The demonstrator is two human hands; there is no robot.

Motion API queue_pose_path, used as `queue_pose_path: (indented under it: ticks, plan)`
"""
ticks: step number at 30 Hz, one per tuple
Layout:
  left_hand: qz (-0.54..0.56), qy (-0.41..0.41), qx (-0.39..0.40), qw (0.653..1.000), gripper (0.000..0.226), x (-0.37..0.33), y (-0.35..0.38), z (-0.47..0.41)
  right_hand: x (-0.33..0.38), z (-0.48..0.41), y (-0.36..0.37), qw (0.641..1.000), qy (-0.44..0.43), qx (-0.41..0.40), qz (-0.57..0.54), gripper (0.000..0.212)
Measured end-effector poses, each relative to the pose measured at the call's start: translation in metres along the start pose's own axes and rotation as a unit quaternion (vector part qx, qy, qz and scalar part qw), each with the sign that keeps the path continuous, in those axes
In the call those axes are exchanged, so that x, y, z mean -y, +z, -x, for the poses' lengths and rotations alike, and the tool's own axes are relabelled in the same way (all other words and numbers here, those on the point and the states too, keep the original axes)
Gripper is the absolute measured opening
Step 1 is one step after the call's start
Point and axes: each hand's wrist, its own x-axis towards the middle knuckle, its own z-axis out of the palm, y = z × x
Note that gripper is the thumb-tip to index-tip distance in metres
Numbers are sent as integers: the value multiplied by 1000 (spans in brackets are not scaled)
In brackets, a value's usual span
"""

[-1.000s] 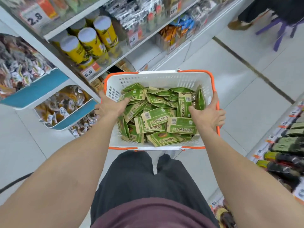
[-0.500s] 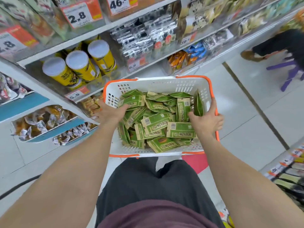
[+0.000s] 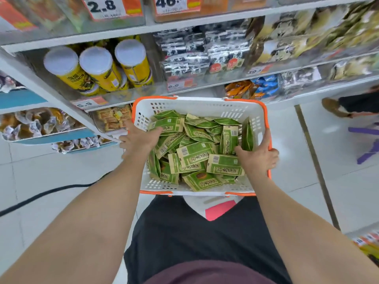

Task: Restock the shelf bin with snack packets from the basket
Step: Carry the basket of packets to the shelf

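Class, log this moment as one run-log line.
stage: holding basket | left hand: grips left rim | right hand: grips right rim | green snack packets: piled in basket

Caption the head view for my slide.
The left hand and right hand grip the sides of a white basket full of green snack packets before stocked shelves.

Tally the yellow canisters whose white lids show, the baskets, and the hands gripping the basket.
Yellow canisters, lid showing: 3
White basket: 1
Hands gripping its rim, left hand and right hand: 2
Total: 6
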Motion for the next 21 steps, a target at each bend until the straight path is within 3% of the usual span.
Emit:
queue_pose_path:
  ticks: [6, 11, 21]
  plan:
    - [7, -58, -47, 997, 125, 2, 56, -4, -10, -72, 23, 994, -60, 86, 36, 121]
    - [35, -115, -92, 988, 108, 10, 111, 2, -34, -125, 47, 982, -86, 159, 49, 129]
    - [68, -130, -83, 986, 95, 34, 244, -64, -109, -207, 162, 978, -99, 179, 50, 126]
